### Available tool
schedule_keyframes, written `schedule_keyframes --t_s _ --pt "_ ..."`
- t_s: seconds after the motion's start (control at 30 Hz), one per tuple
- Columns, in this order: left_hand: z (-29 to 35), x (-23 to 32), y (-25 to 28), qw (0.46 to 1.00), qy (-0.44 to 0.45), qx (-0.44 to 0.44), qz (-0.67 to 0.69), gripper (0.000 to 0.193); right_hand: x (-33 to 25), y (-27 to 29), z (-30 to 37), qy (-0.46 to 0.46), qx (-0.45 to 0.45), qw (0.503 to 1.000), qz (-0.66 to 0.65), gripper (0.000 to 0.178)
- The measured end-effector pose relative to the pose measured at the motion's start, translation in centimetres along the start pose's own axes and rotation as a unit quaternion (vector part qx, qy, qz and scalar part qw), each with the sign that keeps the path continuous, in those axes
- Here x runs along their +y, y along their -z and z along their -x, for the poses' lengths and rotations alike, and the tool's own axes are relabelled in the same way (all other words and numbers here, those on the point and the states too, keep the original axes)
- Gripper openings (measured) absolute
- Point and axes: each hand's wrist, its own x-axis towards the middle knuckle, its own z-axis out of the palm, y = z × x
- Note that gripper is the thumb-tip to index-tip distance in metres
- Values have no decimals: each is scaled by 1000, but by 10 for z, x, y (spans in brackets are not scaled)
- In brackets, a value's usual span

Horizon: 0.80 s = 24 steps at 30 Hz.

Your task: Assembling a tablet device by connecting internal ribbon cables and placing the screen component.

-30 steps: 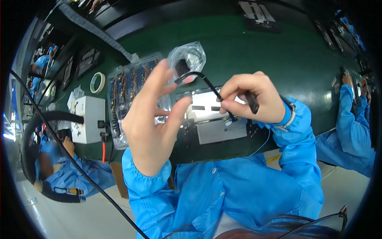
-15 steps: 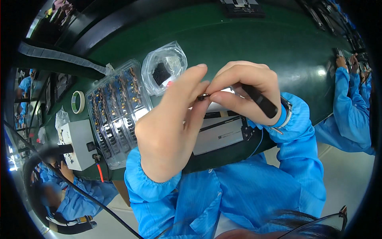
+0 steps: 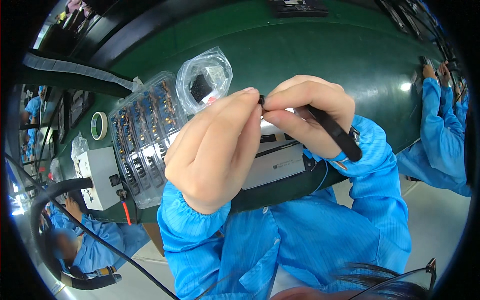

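Note:
A tiny dark part (image 3: 261, 100) sits between the fingertips of both hands, held above the bench; its exact kind is too small to tell. My left hand (image 3: 212, 152) is closed in a pinch at its left side, the fingers drawn together. From the right, the thumb and forefinger of my right hand (image 3: 320, 107) close on the same spot. A black tool with a flat, rounded handle (image 3: 334, 132) lies across my right palm, its other end hidden by the fingers. Below the hands lies a flat device with a silver-grey rectangular panel (image 3: 280, 167), partly covered by my left hand.
Left of my hands stand a clear compartment tray (image 3: 146, 202) of small parts and an open plastic bag (image 3: 222, 62) holding a black piece. Farther left are a tape roll (image 3: 103, 126), a white box (image 3: 104, 192) and a black hose (image 3: 37, 212). Co-workers sit at both sides.
My left hand has turned and its fingers have closed together, with the tips moving up. The dark part now shows higher between the fingertips. The black tool's handle end has shifted slightly right and down.

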Motion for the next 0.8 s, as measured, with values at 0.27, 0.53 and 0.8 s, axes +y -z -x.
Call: schedule_keyframes --t_s 0.27,0.53,0.8 --pt "11 2 27 999 -5 -3 -35 22 -10 -3 3 46 -62 996 51 16" --pt "118 -28 117 953 96 -40 -284 20 -12 8 6 -115 -33 991 -58 14" --pt "167 -20 106 927 68 -176 -325 20 4 26 14 -151 -48 986 -53 18"
